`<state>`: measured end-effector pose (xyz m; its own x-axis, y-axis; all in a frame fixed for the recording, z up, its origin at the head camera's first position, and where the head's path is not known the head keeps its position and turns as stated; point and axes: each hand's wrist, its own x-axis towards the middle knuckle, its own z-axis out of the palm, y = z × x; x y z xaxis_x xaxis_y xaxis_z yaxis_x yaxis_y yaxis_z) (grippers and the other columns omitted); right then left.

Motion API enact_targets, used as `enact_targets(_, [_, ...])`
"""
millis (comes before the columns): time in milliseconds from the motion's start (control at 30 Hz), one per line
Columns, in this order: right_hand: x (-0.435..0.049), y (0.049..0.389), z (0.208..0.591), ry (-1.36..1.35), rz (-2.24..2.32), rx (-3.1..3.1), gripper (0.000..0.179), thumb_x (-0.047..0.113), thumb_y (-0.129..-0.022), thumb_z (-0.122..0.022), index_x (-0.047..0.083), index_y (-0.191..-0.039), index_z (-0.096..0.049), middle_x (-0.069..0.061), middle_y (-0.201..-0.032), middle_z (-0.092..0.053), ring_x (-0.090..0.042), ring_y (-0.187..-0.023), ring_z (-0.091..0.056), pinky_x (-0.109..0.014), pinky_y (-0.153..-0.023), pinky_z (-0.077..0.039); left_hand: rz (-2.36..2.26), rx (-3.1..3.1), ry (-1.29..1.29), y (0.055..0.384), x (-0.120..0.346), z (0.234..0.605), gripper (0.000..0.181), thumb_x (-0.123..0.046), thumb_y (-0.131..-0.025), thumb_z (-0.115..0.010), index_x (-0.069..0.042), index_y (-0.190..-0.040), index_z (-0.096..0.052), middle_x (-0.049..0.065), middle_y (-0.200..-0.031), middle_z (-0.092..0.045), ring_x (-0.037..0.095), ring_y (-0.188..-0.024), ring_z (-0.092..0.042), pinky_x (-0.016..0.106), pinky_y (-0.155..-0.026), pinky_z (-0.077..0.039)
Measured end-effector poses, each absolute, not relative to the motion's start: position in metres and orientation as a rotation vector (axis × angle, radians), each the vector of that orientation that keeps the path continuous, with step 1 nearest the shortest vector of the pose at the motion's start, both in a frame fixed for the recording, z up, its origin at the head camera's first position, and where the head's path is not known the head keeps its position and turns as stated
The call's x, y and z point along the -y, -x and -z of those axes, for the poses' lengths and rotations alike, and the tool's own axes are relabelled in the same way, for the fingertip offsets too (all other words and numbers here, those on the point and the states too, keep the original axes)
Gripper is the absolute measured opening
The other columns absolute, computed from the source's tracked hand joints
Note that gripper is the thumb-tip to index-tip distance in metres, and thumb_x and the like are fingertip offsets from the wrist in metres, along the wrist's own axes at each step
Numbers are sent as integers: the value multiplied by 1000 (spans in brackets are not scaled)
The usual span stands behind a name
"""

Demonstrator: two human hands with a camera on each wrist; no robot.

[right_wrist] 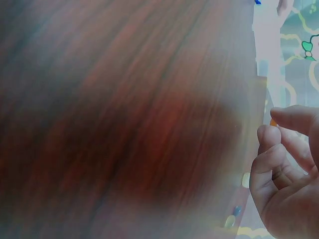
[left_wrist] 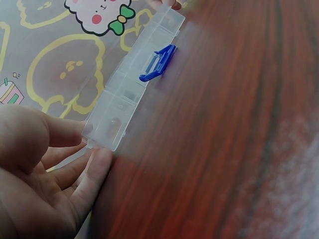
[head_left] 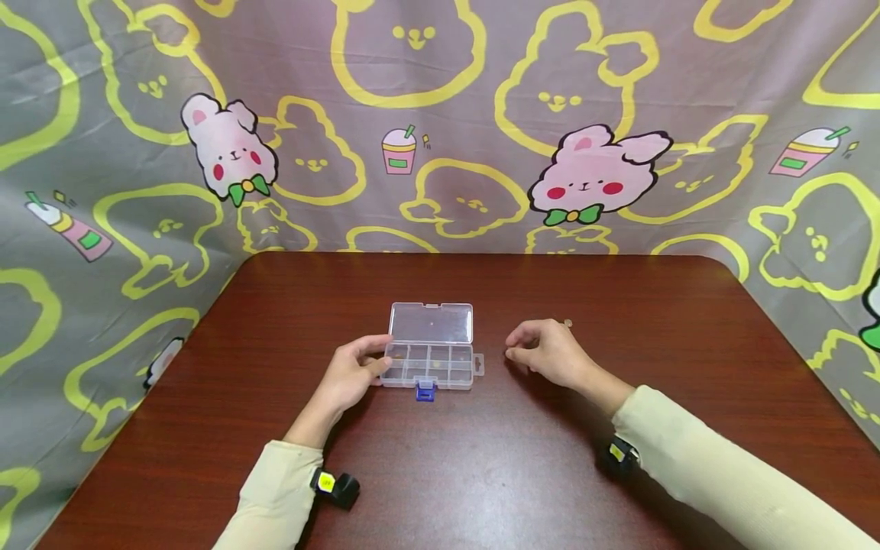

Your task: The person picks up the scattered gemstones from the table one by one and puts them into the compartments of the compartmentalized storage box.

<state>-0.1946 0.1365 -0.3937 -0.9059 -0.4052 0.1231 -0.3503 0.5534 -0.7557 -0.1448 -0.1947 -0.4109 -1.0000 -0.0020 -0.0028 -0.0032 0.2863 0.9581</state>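
A clear plastic compartment box (head_left: 412, 375) sits on the table, its lid (head_left: 431, 324) tipped back and its blue latch (head_left: 425, 391) facing the near side. My left hand (head_left: 348, 374) grips the box's left end; in the left wrist view the thumb and fingers are around that corner. Small coloured bits show in some compartments. Right of the box, my right hand (head_left: 553, 355) pinches a small orange piece (right_wrist: 273, 123) between thumb and fingertip; most of the piece is hidden. Below that hand in the right wrist view lie a whitish pill-like piece (right_wrist: 245, 179) and a yellowish one (right_wrist: 230, 221).
A dark blue piece (right_wrist: 237, 210) lies by the yellowish one. The box's hanging tab (head_left: 478, 364) sticks out on its right end. Behind the brown wooden table (head_left: 440, 473) hangs a cartoon-printed cloth (head_left: 454, 114), which also closes off both sides.
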Motion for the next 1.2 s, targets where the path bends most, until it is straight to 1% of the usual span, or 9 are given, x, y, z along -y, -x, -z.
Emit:
enact_targets(33, [-136, 195, 393, 648, 1297, -2703, 6, 4, -86, -74, 3, -92, -72, -3, -68, -66, -13, -51, -56, -28, -59, -48, -1876, -2518, 5, 145, 195, 411, 37, 6, -93, -63, 6, -130, -62, 27, -126, -62, 21, -83, -64, 25, -63, -54])
enact_targets(100, [-133, 194, 393, 631, 1306, -2686, 6, 4, -86, -74, 4, -92, -72, -4, -68, -66, -14, -52, -56, -28, -50, -48, -1878, -2518, 4, 145, 194, 411, 37, 6, -93, -63, 6, -130, -62, 27, -126, -63, 22, -84, -64, 25, -63, -54])
enact_targets(500, [-119, 193, 389, 645, 1344, -2656, 5, 3, -86, -75, 4, -91, -72, -5, -67, -66, -15, -53, -57, -28, -51, -50, -1881, -2522, 5, 145, 194, 411, 36, 7, -93, -63, 6, -129, -62, 27, -125, -63, 21, -83, -64, 25, -63, -54])
enact_targets(733, [-114, 193, 387, 672, 1339, -2675, 6, 4, -85, -76, 4, -91, -73, 1, -69, -66, -13, -52, -58, -28, -51, -50, -1881, -2524, 9, 145, 193, 411, 36, 6, -93, -63, 5, -129, -63, 27, -126, -63, 22, -82, -64, 25, -63, -54])
enact_targets(1200, [-100, 193, 385, 749, 1357, -2668, 5, 3, -85, -76, 4, -90, -73, 1, -70, -67, -11, -56, -58, -27, -54, -50, -1898, -2513, 14, 144, 193, 411, 37, 7, -93, -64, 5, -130, -62, 27, -125, -63, 22, -81, -63, 25, -63, -54])
